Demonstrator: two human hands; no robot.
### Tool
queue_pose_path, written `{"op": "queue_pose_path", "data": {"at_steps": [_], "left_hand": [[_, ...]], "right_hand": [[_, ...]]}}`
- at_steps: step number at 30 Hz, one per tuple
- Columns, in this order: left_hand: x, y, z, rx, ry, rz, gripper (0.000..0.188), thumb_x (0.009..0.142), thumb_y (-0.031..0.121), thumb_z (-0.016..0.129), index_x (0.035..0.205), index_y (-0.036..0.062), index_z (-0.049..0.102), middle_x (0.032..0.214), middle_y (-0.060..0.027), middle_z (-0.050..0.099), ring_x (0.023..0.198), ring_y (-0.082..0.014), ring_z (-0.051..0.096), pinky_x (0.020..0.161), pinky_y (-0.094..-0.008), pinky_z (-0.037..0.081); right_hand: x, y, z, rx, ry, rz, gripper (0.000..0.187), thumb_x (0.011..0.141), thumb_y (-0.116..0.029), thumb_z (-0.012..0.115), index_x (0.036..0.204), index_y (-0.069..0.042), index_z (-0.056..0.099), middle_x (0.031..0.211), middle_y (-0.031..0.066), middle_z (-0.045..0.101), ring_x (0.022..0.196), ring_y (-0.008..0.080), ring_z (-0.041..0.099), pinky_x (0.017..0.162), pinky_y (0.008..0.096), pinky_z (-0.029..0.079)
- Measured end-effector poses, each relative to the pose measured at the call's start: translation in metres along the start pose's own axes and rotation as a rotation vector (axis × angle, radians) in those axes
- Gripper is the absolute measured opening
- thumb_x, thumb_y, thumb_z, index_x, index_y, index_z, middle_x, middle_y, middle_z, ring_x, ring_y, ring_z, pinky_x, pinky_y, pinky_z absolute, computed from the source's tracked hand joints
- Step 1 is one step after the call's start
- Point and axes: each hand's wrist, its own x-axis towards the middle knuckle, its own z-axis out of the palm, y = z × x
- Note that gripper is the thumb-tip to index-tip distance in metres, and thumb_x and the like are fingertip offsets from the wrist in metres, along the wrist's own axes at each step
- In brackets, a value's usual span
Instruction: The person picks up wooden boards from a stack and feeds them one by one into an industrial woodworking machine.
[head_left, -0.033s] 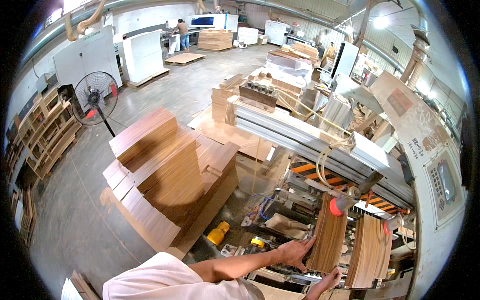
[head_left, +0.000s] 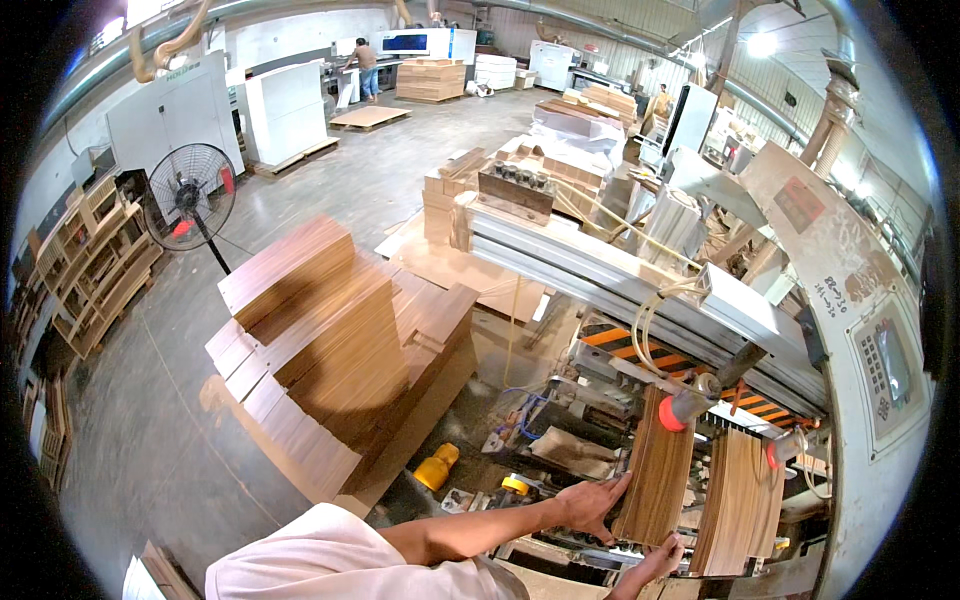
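Note:
A dark brown wood-grain panel [head_left: 655, 475] lies lengthwise on the machine bed, its far end beneath a cylindrical clamp with a red ring [head_left: 675, 411]. Whether it is one panel or a stack, I cannot tell. Along its left edge rests my left hand [head_left: 588, 506], open, fingers stretched forward and thumb apart. My right hand [head_left: 655, 562] is at the panel's near end, with its fingers bent against the corner. Just to the right, lighter wood-grain panels [head_left: 738, 500] sit under a second red-ringed clamp [head_left: 776, 454].
Tall stacks of wood-grain panels [head_left: 345, 350] stand to my left. The machine's beam [head_left: 600, 260] crosses ahead, with a control panel [head_left: 880, 370] at right. A yellow part [head_left: 436, 467] lies low beside the bed. A black fan [head_left: 190, 195] stands farther left; a person [head_left: 366, 70] works far off.

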Motion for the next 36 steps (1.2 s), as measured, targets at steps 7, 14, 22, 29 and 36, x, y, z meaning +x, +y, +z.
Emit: {"op": "queue_pose_path", "data": {"at_steps": [7, 14, 22, 29, 36], "left_hand": [[0.000, -0.001, 0.001, 0.009, -0.013, -0.003, 0.137, 0.059, 0.057, 0.082, 0.144, -0.0181, 0.004, 0.146, -0.0350, 0.028, 0.129, -0.0398, 0.044, 0.102, -0.0400, 0.044], [-0.002, 0.003, 0.001, 0.136, 0.088, -0.011, 0.131, 0.062, 0.059, 0.079, 0.145, -0.0151, 0.010, 0.151, -0.0339, 0.018, 0.133, -0.0434, 0.038, 0.103, -0.0436, 0.044], [-0.003, 0.006, 0.002, 0.056, 0.083, -0.031, 0.128, 0.063, 0.064, 0.076, 0.149, -0.0067, 0.011, 0.155, -0.0286, 0.016, 0.131, -0.0422, 0.042, 0.094, -0.0455, 0.050], [-0.001, 0.006, 0.003, 0.024, 0.181, -0.031, 0.131, 0.057, 0.066, 0.078, 0.150, 0.0011, 0.013, 0.152, -0.0277, 0.024, 0.116, -0.0440, 0.055, 0.088, -0.0474, 0.052], [-0.004, 0.019, -0.016, 0.041, -0.009, -0.217, 0.136, 0.057, 0.079, 0.071, 0.151, 0.0026, 0.008, 0.069, -0.0218, 0.066, 0.065, -0.0403, 0.066, 0.060, -0.0473, 0.053]], "right_hand": [[0.004, 0.006, -0.005, -0.020, -0.033, -0.007, 0.040, 0.098, -0.044, 0.055, 0.105, -0.005, 0.054, 0.098, 0.0097, 0.063, 0.086, 0.0219, 0.064, 0.067, 0.0410, 0.053], [0.001, 0.007, -0.021, 0.399, -0.219, 0.314, 0.035, 0.097, -0.026, 0.057, 0.121, -0.001, 0.056, 0.113, 0.0102, 0.060, 0.096, 0.0242, 0.056, 0.070, 0.0310, 0.049], [-0.010, 0.028, -0.051, 0.734, -0.217, 0.638, 0.033, 0.095, -0.023, 0.049, 0.122, -0.005, 0.058, 0.101, 0.0141, 0.065, 0.064, 0.0161, 0.052, 0.048, 0.0201, 0.041], [-0.026, 0.003, -0.018, 0.676, -0.340, 0.475, 0.029, 0.094, -0.011, 0.052, 0.123, -0.006, 0.053, 0.103, 0.0057, 0.061, 0.080, 0.0167, 0.057, 0.066, 0.0249, 0.048], [-0.026, 0.021, -0.036, 0.573, -0.288, 0.525, 0.011, 0.091, -0.023, 0.061, 0.098, -0.014, 0.058, 0.090, -0.0019, 0.059, 0.080, 0.0144, 0.052, 0.069, 0.0276, 0.034]]}}
